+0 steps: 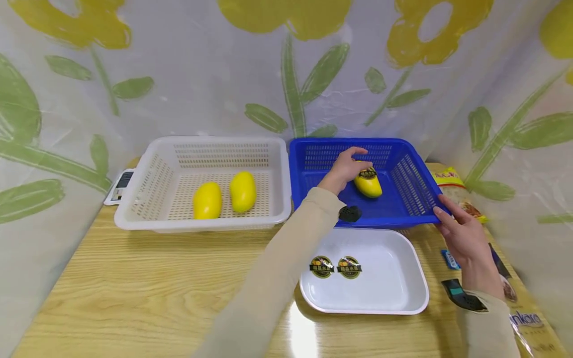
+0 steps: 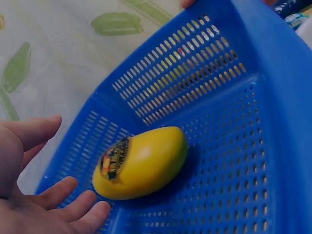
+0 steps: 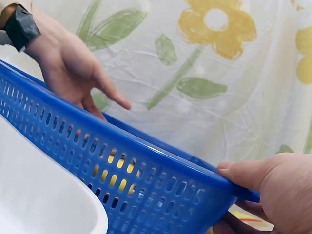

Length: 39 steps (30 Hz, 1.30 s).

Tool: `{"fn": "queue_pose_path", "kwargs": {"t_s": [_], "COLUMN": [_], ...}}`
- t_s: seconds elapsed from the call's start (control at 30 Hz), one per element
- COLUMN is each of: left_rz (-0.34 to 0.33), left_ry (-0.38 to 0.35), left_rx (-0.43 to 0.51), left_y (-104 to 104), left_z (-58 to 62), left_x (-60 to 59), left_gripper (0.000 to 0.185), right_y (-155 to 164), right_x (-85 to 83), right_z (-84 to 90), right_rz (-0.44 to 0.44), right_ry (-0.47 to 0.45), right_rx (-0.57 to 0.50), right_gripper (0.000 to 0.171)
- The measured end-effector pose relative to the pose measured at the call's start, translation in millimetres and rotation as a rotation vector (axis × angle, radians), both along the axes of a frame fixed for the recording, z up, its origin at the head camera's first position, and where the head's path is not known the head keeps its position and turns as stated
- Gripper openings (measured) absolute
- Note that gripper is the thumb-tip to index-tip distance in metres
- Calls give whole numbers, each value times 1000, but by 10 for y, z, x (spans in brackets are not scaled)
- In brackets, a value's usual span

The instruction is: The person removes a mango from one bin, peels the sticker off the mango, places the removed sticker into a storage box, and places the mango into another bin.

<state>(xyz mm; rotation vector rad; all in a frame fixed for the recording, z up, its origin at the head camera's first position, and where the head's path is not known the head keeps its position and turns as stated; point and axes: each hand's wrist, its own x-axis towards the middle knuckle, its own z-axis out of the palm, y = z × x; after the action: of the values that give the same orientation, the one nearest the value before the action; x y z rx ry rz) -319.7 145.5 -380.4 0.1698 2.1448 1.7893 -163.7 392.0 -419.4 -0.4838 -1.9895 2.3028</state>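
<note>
A yellow mango (image 1: 368, 185) with a dark round sticker lies in the blue basket (image 2: 219, 117). My left hand (image 1: 350, 166) is inside that basket, beside the mango; in the left wrist view its fingers (image 2: 83, 207) are spread, with a gap between them and the fruit. At the basket's front right corner, my right hand (image 1: 465, 236) grips the rim, thumb on top and fingers beneath, as the right wrist view shows. In front stands a white tray (image 1: 385, 278) with two round stickers (image 1: 349, 267) like the one on the mango.
To the left, a white basket (image 1: 147, 214) holds two mangoes (image 1: 242, 192) without visible stickers. A white device with a dark display (image 1: 121, 184) is partly behind it. Food packages (image 1: 452, 184) and a small blue packet (image 1: 451, 259) lie at the right. A flowered curtain (image 1: 197, 84) hangs behind.
</note>
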Motion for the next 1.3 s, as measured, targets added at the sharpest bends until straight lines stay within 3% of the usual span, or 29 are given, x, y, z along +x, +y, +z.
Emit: {"fn": "queue_pose_path", "kwargs": {"t_s": [0.3,0.47,0.73,1.0,1.3], "left_rz": [60,38,33,3,-56], "left_ry": [-62,-48,-83,-85,-81], "left_rx": [-21,-29,-56,-38,-117], "left_y": [118,134,169,228,257], "left_z": [-185,-214,-254,-299,-332], "left_x": [-53,-79,-124,-171,-205], "left_gripper": [36,37,35,34,35], "right_y": [14,18,27,10,-2], "right_x": [13,25,41,17,1], "right_z": [31,21,-18,-3,4], "right_rz": [-11,-7,7,15,5], "right_ry": [-18,3,42,43,20], "right_rx": [8,-8,-63,-34,1], "right_gripper": [72,72,71,72,72]}}
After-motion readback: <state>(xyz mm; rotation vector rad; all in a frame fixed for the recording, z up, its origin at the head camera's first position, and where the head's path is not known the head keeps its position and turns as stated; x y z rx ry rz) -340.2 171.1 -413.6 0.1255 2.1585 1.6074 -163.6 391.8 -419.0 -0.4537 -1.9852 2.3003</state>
